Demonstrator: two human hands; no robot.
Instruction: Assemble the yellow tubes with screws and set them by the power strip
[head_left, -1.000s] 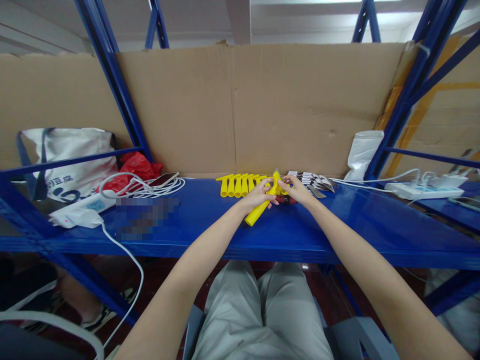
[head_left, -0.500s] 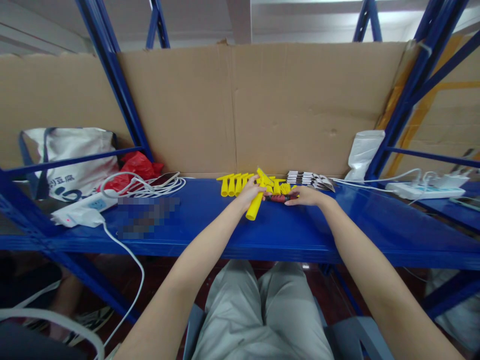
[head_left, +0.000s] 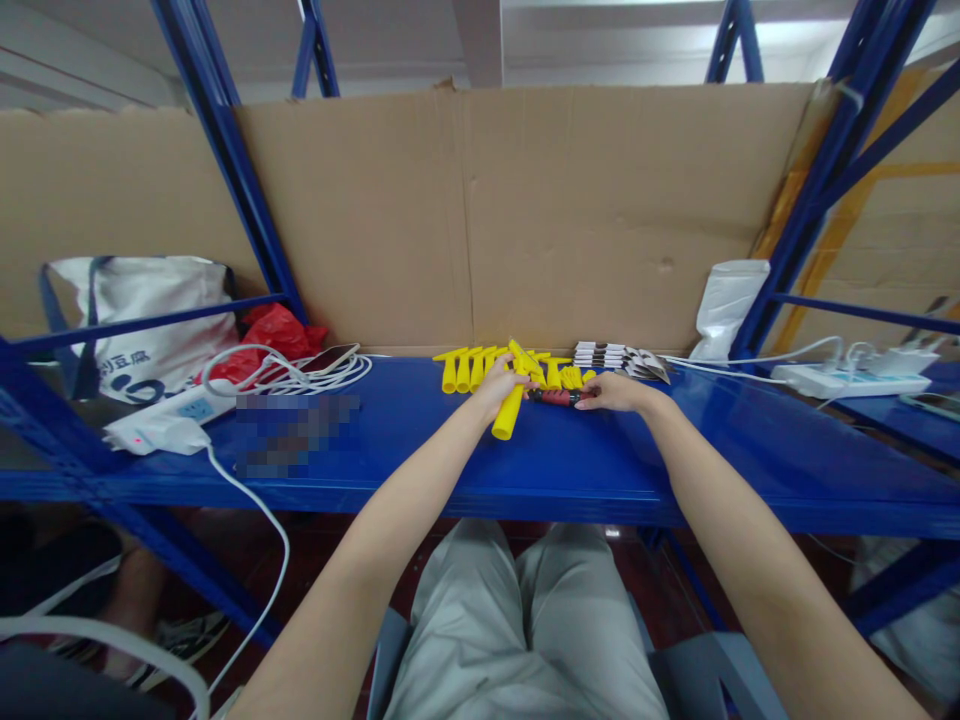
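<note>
My left hand (head_left: 496,388) is closed around a yellow plastic piece (head_left: 508,415) with a hollow tube handle and a slanted flat head. The tube's wide open end points down toward me. My right hand (head_left: 611,391) grips the right end of a dark red and black screwdriver (head_left: 556,397), which lies sideways. Its left tip meets the yellow piece near my left fingers; the exact contact is hidden. Behind my hands, several matching yellow pieces (head_left: 463,372) stand in a row, with smaller yellow parts (head_left: 571,378) beside my right fingers.
White-and-dark flat packets (head_left: 611,356) lie stacked behind my right hand. A cardboard sheet (head_left: 600,210) backs the blue shelf (head_left: 420,450). Left are a white power strip (head_left: 187,405), coiled cables (head_left: 330,370), a red bag (head_left: 274,335) and a cloth bag (head_left: 161,310). Another power strip (head_left: 847,381) sits right.
My right hand has shifted slightly, showing more of the screwdriver. The yellow piece in my left hand has tilted a little; both hands stay in nearly the same place.
</note>
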